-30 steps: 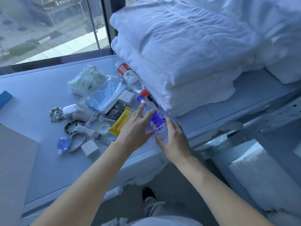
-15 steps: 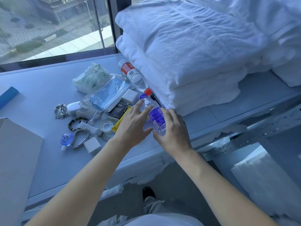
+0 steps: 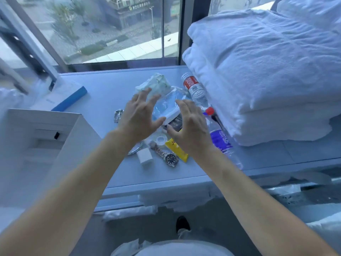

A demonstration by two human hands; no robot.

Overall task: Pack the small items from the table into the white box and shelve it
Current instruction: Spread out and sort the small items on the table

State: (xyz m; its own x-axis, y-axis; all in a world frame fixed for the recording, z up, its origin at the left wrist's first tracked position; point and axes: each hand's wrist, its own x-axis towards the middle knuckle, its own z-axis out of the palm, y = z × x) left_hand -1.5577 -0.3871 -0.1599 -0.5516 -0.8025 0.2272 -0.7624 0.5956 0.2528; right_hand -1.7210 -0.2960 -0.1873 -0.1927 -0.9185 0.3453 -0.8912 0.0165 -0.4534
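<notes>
At the far left we see the white box, open, standing on the table well left of the watch. Behind it lies a blue-edged box. Nearer the watch, our left hand hovers with fingers spread and holds nothing; a silver bracelet shows just past its left edge. Just left of the watch sits a white cube. Beyond the watch, between our hands, lie a clear bag and a green-white packet. A yellow sachet touches the watch's right side. Our right hand hovers above the sachet, fingers spread, empty, apart from the left. Right of the watch lies a blue-label bottle, and behind that a red-label bottle. Both bottles lie against the towels at the far right.
</notes>
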